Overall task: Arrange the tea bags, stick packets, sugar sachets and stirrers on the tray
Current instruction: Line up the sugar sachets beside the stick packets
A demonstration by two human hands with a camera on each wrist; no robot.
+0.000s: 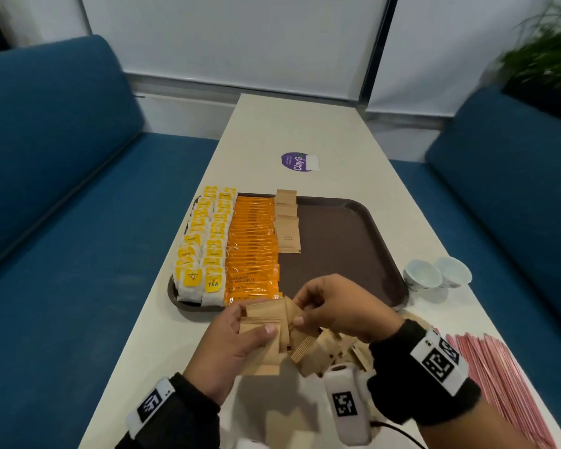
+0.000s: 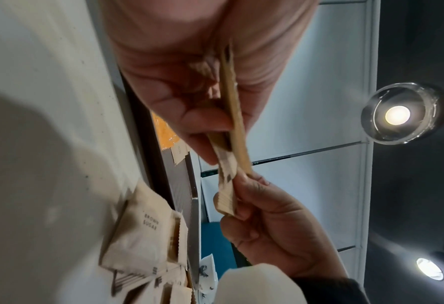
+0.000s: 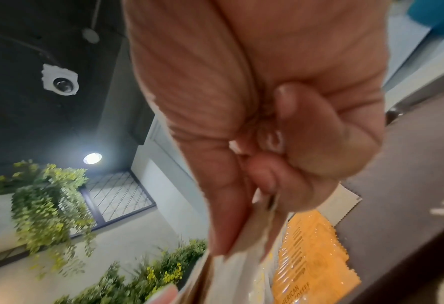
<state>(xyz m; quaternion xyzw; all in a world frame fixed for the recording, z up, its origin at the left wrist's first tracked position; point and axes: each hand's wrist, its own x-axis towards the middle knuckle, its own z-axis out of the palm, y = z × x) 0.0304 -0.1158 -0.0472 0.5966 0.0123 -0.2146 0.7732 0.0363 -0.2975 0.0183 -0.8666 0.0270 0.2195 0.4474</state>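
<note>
Both wrists hide part of the loose sugar sachets heaped on the surface at its near edge; the stirrers at the near right corner run out of view. The left hand grips a small stack of sachets, thumb curled over its top. The right hand pinches that stack's right end with curled fingers. The stack hangs just above the tray rim, beside the stick packets and tea bags.
</note>
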